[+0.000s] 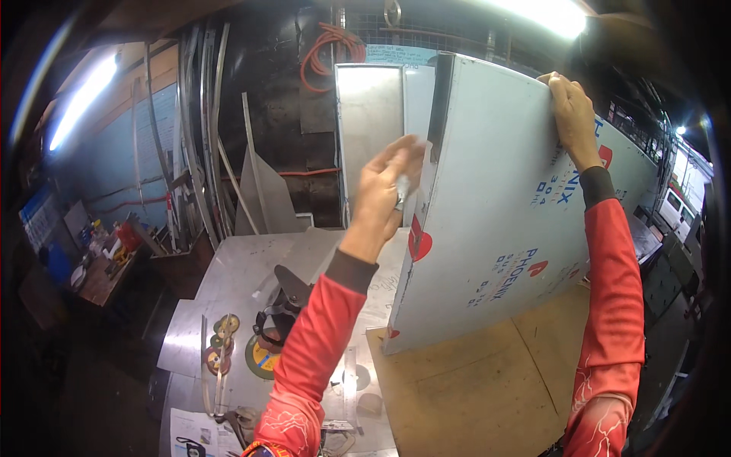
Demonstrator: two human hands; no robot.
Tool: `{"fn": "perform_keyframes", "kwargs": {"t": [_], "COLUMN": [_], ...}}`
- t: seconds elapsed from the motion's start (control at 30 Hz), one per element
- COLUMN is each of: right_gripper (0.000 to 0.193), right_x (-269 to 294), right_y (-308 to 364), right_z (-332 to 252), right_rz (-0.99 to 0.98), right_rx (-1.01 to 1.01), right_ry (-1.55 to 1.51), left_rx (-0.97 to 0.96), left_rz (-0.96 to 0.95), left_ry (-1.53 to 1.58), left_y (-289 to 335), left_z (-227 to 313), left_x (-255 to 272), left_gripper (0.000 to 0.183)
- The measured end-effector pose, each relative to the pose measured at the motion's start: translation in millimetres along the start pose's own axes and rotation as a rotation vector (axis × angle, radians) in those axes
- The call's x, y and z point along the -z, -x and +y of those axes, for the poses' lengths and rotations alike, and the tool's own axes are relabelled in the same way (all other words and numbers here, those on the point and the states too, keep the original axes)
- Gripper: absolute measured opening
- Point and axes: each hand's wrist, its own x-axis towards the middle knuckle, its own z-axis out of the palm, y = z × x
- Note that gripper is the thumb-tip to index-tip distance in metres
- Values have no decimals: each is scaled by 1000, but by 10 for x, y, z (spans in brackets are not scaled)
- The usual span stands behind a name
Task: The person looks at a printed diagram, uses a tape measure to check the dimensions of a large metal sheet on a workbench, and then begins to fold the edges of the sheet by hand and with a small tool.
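A large sheet-metal panel (487, 183) with folded edges stands on its edge, tilted, covered in pale printed film with red heart marks. My right hand (575, 118) is closed over its top edge, fingers hooked behind it. Beside the panel's near-left folded side is my left hand (381, 190), fingers curled and partly smeared by motion. A small greyish piece shows at its palm, too unclear to name. Under the panel lies a brown board (457, 388) on the metal worktable (236, 263).
On the table's left lie grinding discs (261, 358), a dark power tool (289, 301), a metal square and a paper sheet (194, 430). Metal strips (202, 129) lean at the back left. An orange hose (327, 49) hangs on the wall. A cluttered side bench (106, 274) stands left.
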Motion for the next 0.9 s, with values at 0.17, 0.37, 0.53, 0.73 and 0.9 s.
{"fn": "perform_keyframes", "kwargs": {"t": [0.17, 0.37, 0.53, 0.73, 0.9], "right_gripper": [39, 40, 41, 43, 44], "right_x": [-57, -47, -39, -47, -16], "right_y": [-1, -27, -9, -9, -27], "right_z": [45, 16, -20, -10, -27], "right_rz": [32, 21, 15, 16, 14], "right_rx": [3, -30, -39, -75, -62], "right_ry": [-8, -35, -34, -50, -56], "left_rx": [-394, -340, -80, -36, 5], "left_rz": [407, 165, 95, 153, 172], "left_ry": [-628, -620, -580, -540, -422], "left_y": [331, 350, 312, 129, 91], "left_z": [125, 275, 434, 312, 131], "left_x": [-200, -424, -412, -151, -2], "left_gripper": [28, 25, 22, 14, 15]}}
